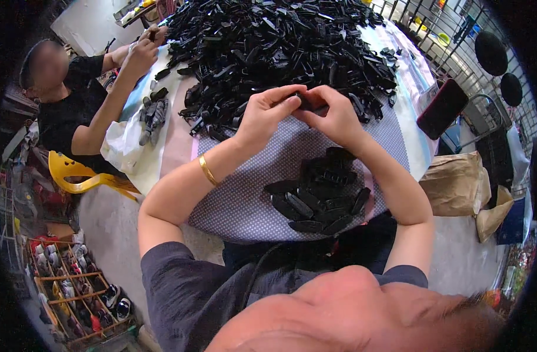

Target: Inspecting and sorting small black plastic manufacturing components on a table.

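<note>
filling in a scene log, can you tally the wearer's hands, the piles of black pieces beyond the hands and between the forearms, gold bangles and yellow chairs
Wearer's left hand and right hand: 2
Large heap and small pile of black pieces: 2
Gold bangle: 1
Yellow chair: 1
Total: 6
</note>
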`<act>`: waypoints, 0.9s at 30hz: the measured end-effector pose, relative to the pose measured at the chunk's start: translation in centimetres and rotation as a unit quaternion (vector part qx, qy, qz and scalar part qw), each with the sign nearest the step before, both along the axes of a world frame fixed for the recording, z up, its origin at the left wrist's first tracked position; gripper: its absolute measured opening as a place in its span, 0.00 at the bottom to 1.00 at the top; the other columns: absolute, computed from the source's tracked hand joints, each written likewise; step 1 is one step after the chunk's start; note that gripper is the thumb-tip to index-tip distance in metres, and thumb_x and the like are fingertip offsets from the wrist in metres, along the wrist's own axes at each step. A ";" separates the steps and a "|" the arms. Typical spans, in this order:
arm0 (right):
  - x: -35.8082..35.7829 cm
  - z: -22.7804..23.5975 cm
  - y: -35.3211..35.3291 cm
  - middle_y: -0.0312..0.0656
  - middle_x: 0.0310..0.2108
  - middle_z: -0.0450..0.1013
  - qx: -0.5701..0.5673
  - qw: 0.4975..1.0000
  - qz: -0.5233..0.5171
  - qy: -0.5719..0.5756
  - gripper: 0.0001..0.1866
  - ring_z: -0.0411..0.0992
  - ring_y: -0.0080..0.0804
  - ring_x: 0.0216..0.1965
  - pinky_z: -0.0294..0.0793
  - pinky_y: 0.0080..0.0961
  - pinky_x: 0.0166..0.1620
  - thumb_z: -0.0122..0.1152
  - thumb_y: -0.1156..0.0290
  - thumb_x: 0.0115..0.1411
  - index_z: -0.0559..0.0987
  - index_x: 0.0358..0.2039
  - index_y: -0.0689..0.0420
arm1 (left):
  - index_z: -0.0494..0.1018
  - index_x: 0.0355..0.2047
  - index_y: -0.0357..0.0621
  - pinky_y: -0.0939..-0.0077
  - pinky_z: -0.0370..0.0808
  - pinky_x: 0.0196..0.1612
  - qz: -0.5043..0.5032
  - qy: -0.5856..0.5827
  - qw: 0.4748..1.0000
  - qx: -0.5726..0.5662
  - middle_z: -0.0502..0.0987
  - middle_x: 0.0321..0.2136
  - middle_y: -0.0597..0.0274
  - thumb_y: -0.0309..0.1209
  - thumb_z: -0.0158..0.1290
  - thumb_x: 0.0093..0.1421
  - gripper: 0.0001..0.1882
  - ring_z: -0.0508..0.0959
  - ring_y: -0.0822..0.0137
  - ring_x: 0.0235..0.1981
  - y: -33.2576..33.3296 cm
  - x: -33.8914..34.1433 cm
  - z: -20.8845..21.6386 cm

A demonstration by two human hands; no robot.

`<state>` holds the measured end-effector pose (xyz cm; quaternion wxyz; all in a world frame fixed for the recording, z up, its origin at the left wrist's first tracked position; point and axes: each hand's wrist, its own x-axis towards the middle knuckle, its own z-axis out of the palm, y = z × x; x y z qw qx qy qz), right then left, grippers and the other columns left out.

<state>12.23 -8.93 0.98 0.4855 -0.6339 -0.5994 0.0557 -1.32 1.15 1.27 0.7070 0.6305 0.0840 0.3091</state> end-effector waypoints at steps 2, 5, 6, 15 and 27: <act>0.1 0.1 -0.2 0.38 0.26 0.73 -0.039 0.997 0.052 0.039 0.11 0.69 0.21 0.25 0.69 0.17 0.29 0.62 0.72 0.50 0.75 0.33 0.63 | 0.73 0.42 0.35 0.85 0.72 0.39 -0.019 0.004 1.000 -0.005 0.76 0.34 0.61 0.22 0.50 0.56 0.13 0.74 0.76 0.34 0.5 -0.4 0.2; -0.3 0.5 -0.6 0.37 0.22 0.71 -0.073 0.992 0.097 0.033 0.12 0.67 0.20 0.24 0.67 0.17 0.28 0.60 0.70 0.52 0.75 0.34 0.63 | 0.73 0.42 0.35 0.83 0.70 0.42 -0.057 0.022 0.998 0.023 0.76 0.38 0.61 0.22 0.48 0.57 0.12 0.73 0.75 0.37 1.0 -0.8 0.4; -0.3 0.3 -0.7 0.38 0.21 0.70 -0.062 0.995 0.077 0.003 0.11 0.66 0.19 0.24 0.66 0.17 0.28 0.61 0.70 0.52 0.75 0.34 0.63 | 0.73 0.42 0.35 0.83 0.70 0.42 -0.066 0.028 0.996 0.051 0.76 0.37 0.61 0.21 0.48 0.57 0.12 0.73 0.75 0.37 0.9 -0.8 0.8; 3.5 2.9 -1.1 0.34 0.30 0.72 -0.104 0.984 0.142 0.039 0.14 0.67 0.18 0.27 0.68 0.15 0.30 0.61 0.78 0.48 0.75 0.37 0.62 | 0.72 0.43 0.35 0.81 0.71 0.42 -0.044 0.043 0.994 0.092 0.77 0.36 0.58 0.21 0.50 0.54 0.14 0.74 0.74 0.36 0.5 -0.6 1.9; 4.5 2.1 -2.1 0.42 0.35 0.70 -0.194 0.924 0.028 -0.328 0.15 0.68 0.41 0.41 0.70 0.30 0.44 0.57 0.76 0.42 0.77 0.34 0.57 | 0.72 0.43 0.39 0.75 0.72 0.41 -0.201 0.181 0.905 0.328 0.77 0.36 0.55 0.32 0.53 0.55 0.16 0.76 0.69 0.36 -1.2 -0.2 -0.1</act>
